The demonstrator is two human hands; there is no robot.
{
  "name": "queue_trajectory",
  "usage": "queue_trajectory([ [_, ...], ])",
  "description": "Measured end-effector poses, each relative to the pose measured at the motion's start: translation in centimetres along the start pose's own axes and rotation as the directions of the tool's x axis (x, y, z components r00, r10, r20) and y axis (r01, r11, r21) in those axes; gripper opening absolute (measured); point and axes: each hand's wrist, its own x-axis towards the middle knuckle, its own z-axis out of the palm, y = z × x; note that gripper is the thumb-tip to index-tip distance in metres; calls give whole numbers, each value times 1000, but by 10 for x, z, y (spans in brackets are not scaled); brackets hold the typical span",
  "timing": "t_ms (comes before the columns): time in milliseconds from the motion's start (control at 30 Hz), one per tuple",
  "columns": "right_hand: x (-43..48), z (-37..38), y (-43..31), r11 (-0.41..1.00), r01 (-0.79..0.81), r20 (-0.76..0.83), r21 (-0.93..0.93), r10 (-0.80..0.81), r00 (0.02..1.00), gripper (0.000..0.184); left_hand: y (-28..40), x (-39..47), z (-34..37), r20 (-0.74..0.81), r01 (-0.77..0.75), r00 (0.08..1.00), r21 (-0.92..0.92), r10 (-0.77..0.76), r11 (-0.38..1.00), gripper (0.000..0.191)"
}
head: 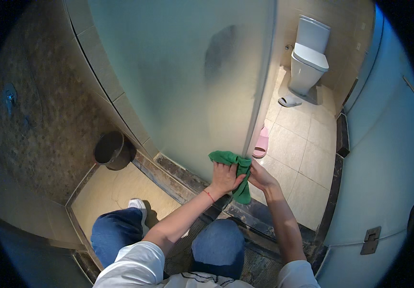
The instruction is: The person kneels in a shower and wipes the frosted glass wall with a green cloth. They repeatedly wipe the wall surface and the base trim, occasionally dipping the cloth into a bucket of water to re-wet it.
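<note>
A green cloth (242,192) is wrapped around the lower edge of a frosted glass panel (185,90), and part of it hangs down. My left hand (225,178) lies on the cloth against the near face of the glass, thumb over the hanging part and fingertips under its upper fold. On the other side of the panel's edge, my right hand (261,175) grips the cloth, its fingertips partly hidden behind it. A dark wet-looking patch shows on the upper part of the glass.
A black bucket (109,150) stands in the shower corner at left. Stone sills (192,178) run below the glass. Beyond it are a white toilet (309,57), a white slipper (289,101) and a pink slipper (262,144). At right stands a hinged frosted glass door (368,172).
</note>
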Motion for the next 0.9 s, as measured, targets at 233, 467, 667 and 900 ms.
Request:
queue_trajectory([
  [233,15,22,-89,873,421,183,246,-469,864,91,-18,116,-42,-265,-10,964,46,21,999,92],
  [467,24,33,15,789,586,-130,188,-571,811,65,-33,48,-21,-133,-159,974,185,185,970,82],
  [667,-3,105,21,483,515,-308,-708,-867,391,51,-19,65,-40,-140,-98,985,1,97,995,63],
  [900,12,142,-134,-505,-459,340,-731,-853,397,57,-16,220,-127,-408,-121,905,29,123,992,64],
])
